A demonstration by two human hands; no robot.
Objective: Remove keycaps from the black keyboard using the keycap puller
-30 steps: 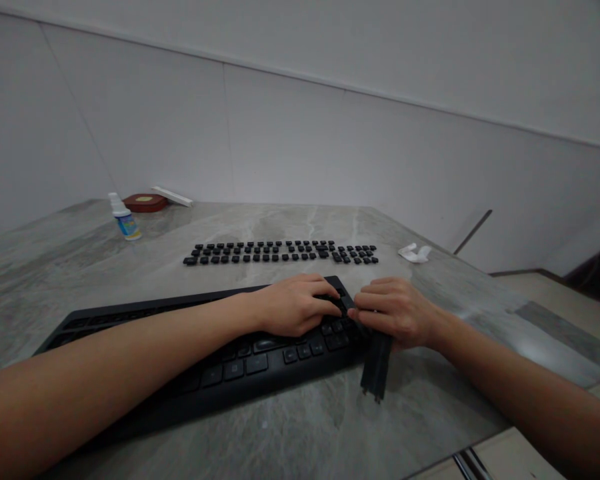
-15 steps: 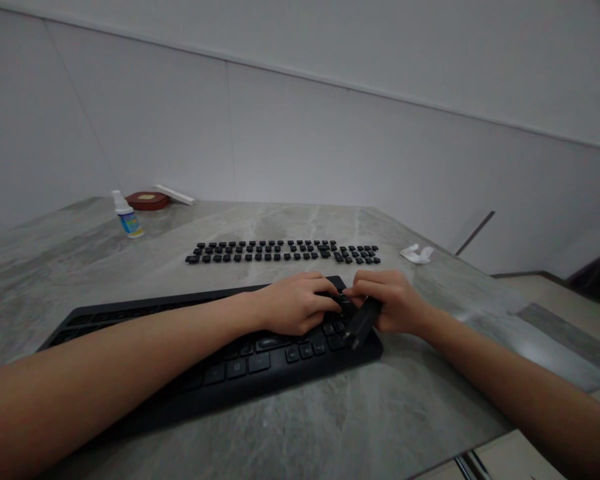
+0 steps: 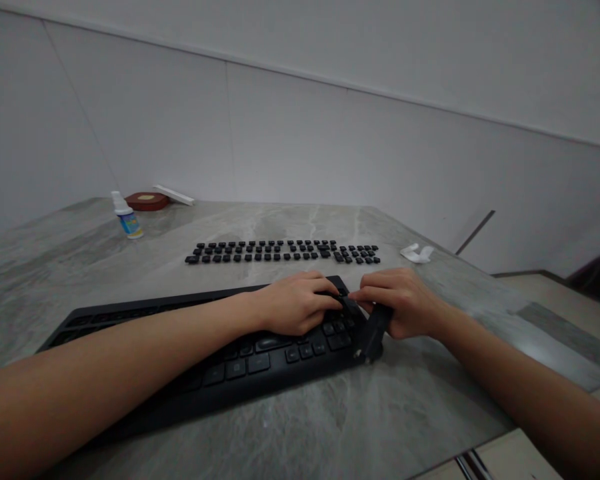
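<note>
While the right hand (image 3: 403, 303) gripped a black tool (image 3: 376, 328) over the keyboard (image 3: 275, 383), the left hand (image 3: 296, 305) rested there, half-curled; whether it held anything couldn't be told.

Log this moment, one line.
left hand: on keyboard, right part | right hand: holding dark tool at keyboard's right end | loose keys: rows behind keyboard | spray bottle: standing, far left

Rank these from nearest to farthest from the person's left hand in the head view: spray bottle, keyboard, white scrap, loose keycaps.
1. Keyboard: directly under the left hand.
2. Loose keycaps: in rows just beyond the keyboard.
3. White scrap: off to the right, past the end of the rows.
4. Spray bottle: far left, toward the back.
</note>
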